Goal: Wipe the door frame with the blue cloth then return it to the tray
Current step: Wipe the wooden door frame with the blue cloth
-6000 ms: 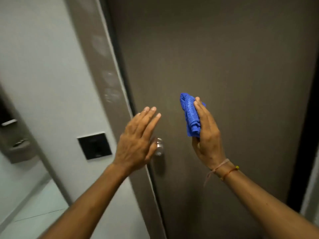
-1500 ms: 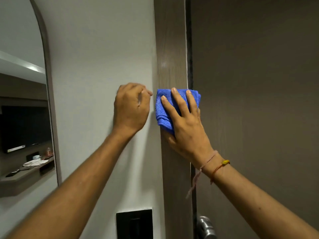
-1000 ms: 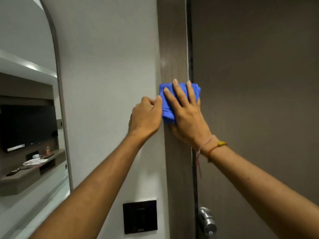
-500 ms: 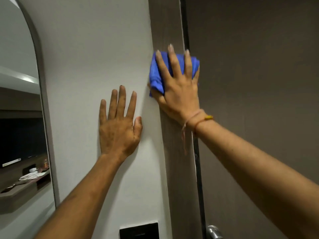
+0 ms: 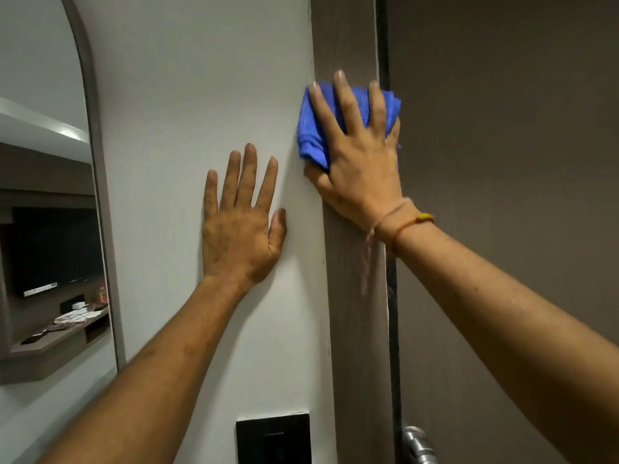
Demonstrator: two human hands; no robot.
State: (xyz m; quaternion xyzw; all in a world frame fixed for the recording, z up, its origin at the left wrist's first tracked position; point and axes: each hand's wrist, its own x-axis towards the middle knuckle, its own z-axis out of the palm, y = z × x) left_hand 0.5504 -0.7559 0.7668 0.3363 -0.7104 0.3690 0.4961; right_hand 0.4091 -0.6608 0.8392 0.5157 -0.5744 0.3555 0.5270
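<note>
Right hand (image 5: 360, 169) presses blue cloth (image 5: 313, 128) on door frame (image 5: 351, 296) — left hand (image 5: 239, 229) flat on wall (image 5: 201, 78).

- Two hands are seen: one left hand (image 5: 242, 226) and one right hand (image 5: 360, 155).
- One blue cloth (image 5: 313, 128) is counted.
- One door frame (image 5: 351, 296) and one door (image 5: 502, 162) are shown.
- One black wall plate (image 5: 273, 438) is seen.
- One metal door knob (image 5: 417, 447) is counted.
- Two thread bracelets (image 5: 402, 219) are worn on the right wrist.
- One arched mirror (image 5: 43, 195) is seen.
</note>
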